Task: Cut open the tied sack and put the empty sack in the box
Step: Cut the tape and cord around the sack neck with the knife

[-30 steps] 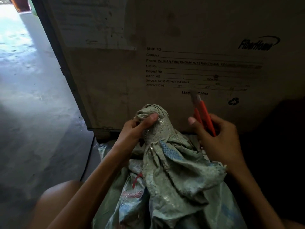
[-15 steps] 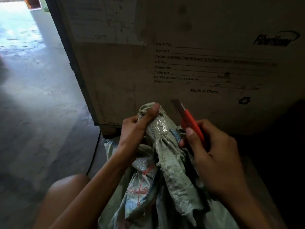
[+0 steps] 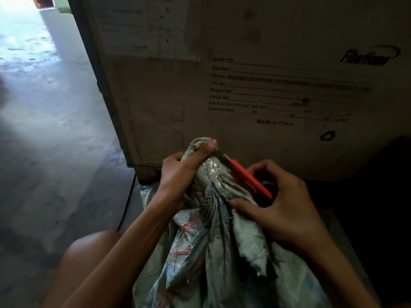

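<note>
Gripping the sack [image 3: 213, 236] by its bunched neck, our left hand [image 3: 180, 172] holds it upright; our right hand [image 3: 287, 207], grasping the orange cutter [image 3: 249, 181], lays its blade across that neck (just under our thumb), beside the box [image 3: 169, 96].

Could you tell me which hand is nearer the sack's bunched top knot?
Left. The left hand grips the knot; the right hand sits lower right, holding the orange utility knife.
</note>
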### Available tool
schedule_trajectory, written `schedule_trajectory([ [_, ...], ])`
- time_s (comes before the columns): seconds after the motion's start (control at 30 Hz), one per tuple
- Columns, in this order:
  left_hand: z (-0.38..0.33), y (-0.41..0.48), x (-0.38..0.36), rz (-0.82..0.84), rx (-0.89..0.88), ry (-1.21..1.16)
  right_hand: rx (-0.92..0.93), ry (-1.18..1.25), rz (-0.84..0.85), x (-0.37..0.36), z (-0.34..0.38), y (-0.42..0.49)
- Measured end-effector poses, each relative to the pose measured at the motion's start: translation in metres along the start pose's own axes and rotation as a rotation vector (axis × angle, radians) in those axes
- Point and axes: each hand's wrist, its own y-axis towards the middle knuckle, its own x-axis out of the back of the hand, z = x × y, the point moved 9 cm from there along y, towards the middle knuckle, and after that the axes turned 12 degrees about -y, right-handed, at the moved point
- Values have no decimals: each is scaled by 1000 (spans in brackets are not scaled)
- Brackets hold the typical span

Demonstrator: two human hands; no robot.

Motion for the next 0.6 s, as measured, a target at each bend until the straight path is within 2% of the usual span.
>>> schedule_trajectory([
  [0.13, 8, 2, -12, 127, 67, 105, 27, -3, 27, 24, -9, 9],
  [0.23, 16, 4, -22, 196, 111, 121, 39, -44, -18, 38, -14, 13],
  [0.43, 27, 3, -20, 145, 149, -80, 38, -160, -209, 38, -6, 9],
  [0.6, 32, -2, -24, 220, 198, -167, 90, -329, -330, 34, 12, -6],
])
